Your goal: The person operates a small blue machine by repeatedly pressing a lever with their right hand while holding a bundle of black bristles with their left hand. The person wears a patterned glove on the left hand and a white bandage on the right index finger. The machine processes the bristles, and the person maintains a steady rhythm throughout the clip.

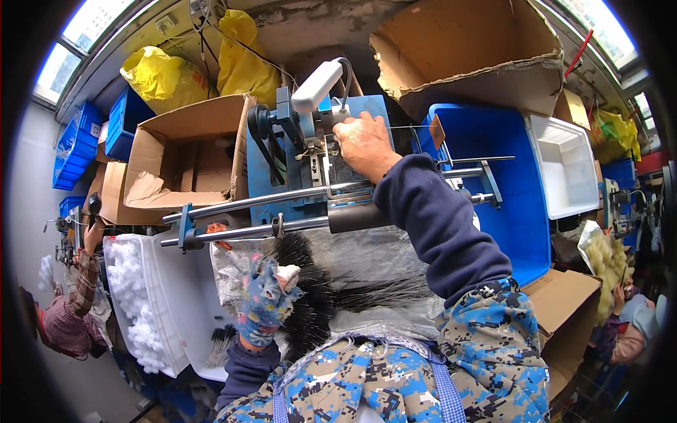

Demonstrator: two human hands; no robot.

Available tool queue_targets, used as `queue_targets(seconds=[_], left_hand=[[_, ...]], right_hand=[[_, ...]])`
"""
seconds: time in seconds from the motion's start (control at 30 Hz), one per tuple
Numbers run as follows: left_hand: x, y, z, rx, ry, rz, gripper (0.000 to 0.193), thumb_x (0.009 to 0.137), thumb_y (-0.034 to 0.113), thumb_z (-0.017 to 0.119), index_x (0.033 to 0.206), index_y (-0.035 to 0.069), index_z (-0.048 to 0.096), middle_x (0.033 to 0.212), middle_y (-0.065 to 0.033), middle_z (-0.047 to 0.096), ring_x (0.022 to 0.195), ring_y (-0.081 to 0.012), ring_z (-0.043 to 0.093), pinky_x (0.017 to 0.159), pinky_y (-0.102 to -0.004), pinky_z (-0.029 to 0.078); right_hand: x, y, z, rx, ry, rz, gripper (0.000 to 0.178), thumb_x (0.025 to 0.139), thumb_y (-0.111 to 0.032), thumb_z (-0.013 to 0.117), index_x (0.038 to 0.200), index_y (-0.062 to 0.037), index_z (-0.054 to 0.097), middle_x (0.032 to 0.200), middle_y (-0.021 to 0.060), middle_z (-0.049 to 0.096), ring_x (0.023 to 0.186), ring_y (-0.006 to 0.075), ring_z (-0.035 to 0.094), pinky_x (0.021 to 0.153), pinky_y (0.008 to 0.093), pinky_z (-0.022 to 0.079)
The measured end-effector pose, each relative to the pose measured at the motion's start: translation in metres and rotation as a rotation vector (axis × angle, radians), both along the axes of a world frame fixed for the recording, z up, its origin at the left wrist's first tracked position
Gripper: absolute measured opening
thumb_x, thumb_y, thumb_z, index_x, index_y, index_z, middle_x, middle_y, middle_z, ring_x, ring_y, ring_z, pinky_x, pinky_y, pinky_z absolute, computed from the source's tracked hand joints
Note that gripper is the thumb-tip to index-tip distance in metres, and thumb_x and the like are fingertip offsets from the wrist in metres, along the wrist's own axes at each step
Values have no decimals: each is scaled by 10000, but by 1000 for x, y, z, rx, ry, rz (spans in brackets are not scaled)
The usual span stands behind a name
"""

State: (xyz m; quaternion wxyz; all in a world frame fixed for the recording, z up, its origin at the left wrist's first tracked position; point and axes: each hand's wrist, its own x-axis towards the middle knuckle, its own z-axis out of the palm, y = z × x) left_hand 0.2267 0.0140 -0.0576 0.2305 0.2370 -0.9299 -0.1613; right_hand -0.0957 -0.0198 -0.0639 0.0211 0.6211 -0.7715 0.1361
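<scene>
My right hand, bare, reaches forward onto a blue bench machine. Its fingers are curled down beside the white lamp head, and what lies under them is hidden. A thin metal rod runs out to the right from near this hand, toward a small brown plate. My left hand, in a worn blue patterned glove, is closed low in front of my body. Black bristles fan out right beside it; what its fingers hold cannot be made out. Thin dark wires lie to their right.
Two steel bars cross in front of the machine. A white bin of white tufts stands left, a cardboard box behind it. At right are a blue tub, a white tray and a large carton. Other people work at both sides.
</scene>
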Motion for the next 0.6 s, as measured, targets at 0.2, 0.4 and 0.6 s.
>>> queue_targets(seconds=[0.2,0.4,0.6], left_hand=[[25,-3,-8,289,-81,3,518,604,160,753,1071,37,568,917,-120,614,910,-341,559,786,-437,437],[7,-3,-3,-17,-92,-109,576,606,154,766,1104,2,518,1056,-163,554,971,-399,534,783,-458,438],[15,-2,-7,311,-189,-6,604,616,113,757,1152,2,502,1124,-186,526,1055,-415,492,800,-453,426]], right_hand=[[2,36,19,-102,105,-81,354,733,-247,631,1005,-22,603,1214,143,443,1094,309,398,855,448,342],[7,58,14,-15,-28,-127,561,743,-358,650,1146,10,519,1169,139,381,1048,285,398,797,431,374],[12,62,22,79,-148,-126,562,775,-308,642,1177,48,476,1086,164,409,972,303,475,755,403,442]])
